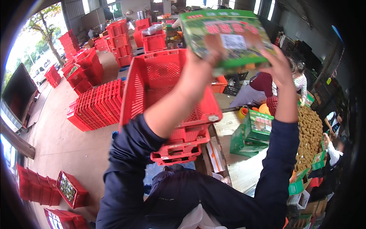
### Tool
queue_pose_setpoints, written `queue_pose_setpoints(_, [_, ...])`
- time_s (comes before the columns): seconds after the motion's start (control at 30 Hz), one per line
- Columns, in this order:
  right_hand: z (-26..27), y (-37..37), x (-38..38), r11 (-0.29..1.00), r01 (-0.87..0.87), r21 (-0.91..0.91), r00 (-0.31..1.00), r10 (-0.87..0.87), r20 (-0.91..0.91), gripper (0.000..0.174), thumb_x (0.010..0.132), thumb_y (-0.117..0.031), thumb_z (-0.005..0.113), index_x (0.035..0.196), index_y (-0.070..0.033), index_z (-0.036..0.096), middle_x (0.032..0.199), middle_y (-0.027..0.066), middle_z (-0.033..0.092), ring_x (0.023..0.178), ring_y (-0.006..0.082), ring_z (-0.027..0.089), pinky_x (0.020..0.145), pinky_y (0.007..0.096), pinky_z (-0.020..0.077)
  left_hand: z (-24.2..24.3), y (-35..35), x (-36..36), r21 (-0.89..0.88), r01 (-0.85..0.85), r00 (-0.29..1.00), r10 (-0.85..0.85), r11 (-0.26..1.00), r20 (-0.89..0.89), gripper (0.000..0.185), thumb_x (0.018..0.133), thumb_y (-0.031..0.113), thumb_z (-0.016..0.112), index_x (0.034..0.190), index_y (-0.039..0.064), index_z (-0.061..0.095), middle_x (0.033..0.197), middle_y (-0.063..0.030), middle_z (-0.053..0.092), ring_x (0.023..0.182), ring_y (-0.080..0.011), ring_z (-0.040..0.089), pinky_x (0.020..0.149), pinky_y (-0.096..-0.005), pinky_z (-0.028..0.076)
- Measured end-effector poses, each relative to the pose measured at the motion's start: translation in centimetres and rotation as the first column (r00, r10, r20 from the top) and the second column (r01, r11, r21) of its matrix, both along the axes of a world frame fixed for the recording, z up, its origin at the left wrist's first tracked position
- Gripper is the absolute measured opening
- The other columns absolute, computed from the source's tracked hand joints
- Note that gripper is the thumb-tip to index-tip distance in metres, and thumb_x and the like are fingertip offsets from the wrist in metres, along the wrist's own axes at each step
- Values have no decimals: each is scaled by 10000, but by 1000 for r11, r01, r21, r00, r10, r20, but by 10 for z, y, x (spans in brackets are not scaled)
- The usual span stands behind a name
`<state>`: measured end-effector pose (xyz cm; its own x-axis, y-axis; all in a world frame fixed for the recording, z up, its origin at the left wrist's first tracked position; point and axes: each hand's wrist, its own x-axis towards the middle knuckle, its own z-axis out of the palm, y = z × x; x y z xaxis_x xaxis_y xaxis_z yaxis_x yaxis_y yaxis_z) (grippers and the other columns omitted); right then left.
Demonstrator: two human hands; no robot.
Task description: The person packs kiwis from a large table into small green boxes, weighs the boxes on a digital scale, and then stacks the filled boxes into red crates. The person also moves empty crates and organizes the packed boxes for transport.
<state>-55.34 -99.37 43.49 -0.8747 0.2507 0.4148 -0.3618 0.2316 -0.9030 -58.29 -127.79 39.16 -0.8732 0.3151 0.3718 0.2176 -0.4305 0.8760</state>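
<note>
A green printed carton (228,37) with a white label is raised in front of me, slightly blurred. My left hand (204,61) grips its lower left side, and my right hand (276,64) touches its lower right corner with fingers spread along the edge. Below my left forearm stands a stack of red plastic crates, and the top red crate (160,68) appears to hold nothing in the part that shows. More green cartons (258,124) lie on the pale worktable (243,171) to the right, one of them with its flaps up.
Stacked red crates (98,104) stand on the floor at the left. People work at the right beside a heap of brown, rounded produce (308,137). A flat white and orange item (215,156) lies by the table's edge. Further crate stacks (120,43) stand at the back.
</note>
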Motion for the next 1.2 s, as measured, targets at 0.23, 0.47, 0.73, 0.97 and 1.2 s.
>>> queue_pose_setpoints(0.23, [-90, -149, -163, 989, -132, -73, 937, 149, 316, 655, 865, -405, 734, 1331, -18, 487, 1342, 217, 541, 1217, 383, 547, 817, 619, 549, -14, -141, -127, -430, -201, 931, 308, 880, 197, 446, 994, 320, 582, 1347, 81, 453, 1283, -145, 571, 1098, -348, 626, 768, -601, 572])
queue_pose_setpoints(0.47, [-218, -224, -209, 996, -76, -53, 663, 90, 743, 600, 917, -492, 648, 1294, -34, 560, 1120, 149, 676, 898, 314, 705, 526, 483, 609, -141, -187, -281, -825, 169, 918, 218, 539, 331, 324, 964, 258, 599, 1178, 16, 617, 1113, -153, 655, 893, -384, 688, 676, -610, 605])
queue_pose_setpoints(0.73, [-319, -239, -205, 991, 100, -85, 563, 14, 826, 782, 934, -587, 574, 1497, -84, 372, 1496, 183, 428, 1284, 444, 502, 858, 680, 519, -313, -175, -401, -927, 147, 922, -387, 346, 2, 373, 852, 122, 690, 1196, -8, 626, 1019, -116, 712, 987, -298, 695, 779, -394, 600])
queue_pose_setpoints(0.97, [-358, -246, -256, 278, -570, 773, 688, -353, 634, 1080, 758, -525, 800, 1547, -51, 233, 1332, 293, 530, 1265, 410, 522, 980, 483, 496, -197, -241, -349, -394, -798, 515, 176, 455, -839, 575, 884, 234, 626, 1390, -5, 492, 1344, -255, 569, 1313, -427, 475, 1124, -479, 378])
queue_pose_setpoints(1.2, [-352, -242, -280, -11, -610, 793, 790, -92, 606, 1179, 656, -452, 875, 1591, -264, 181, 1547, 334, 185, 1392, 542, 291, 1033, 569, 444, -220, -284, -268, -768, -237, 961, 259, 595, -95, 935, 838, 234, 657, 1472, -192, 117, 1468, -422, 309, 1419, -477, 319, 1189, -420, 278])
